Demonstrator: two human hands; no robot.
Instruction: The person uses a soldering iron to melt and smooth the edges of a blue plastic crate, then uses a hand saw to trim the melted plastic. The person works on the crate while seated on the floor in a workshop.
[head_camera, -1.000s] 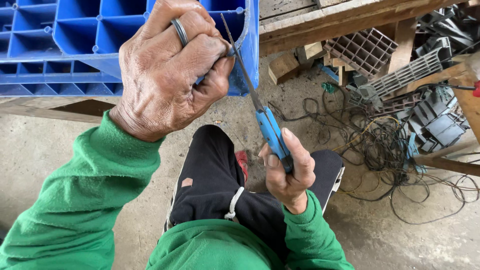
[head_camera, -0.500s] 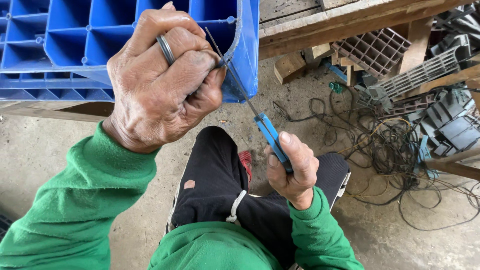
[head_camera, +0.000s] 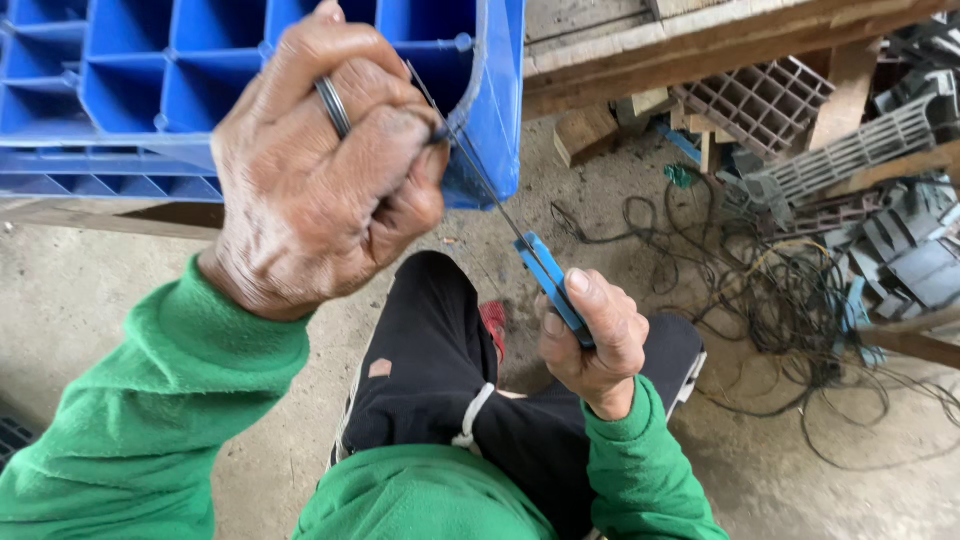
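Against ribbed blue plastic crate (head_camera: 490, 120), left hand (head_camera: 320, 170) fingers fisted, right hand (head_camera: 590, 335) fingers clenching blue-handled thin metal blade (head_camera: 500, 215).

No packages, labels, signs or screens here.

From twelve o'clock round to six, nothing wrapped, tagged, posted or lit shows anywhere in view; no box, sticker, placard or display stands on the floor or the bench.
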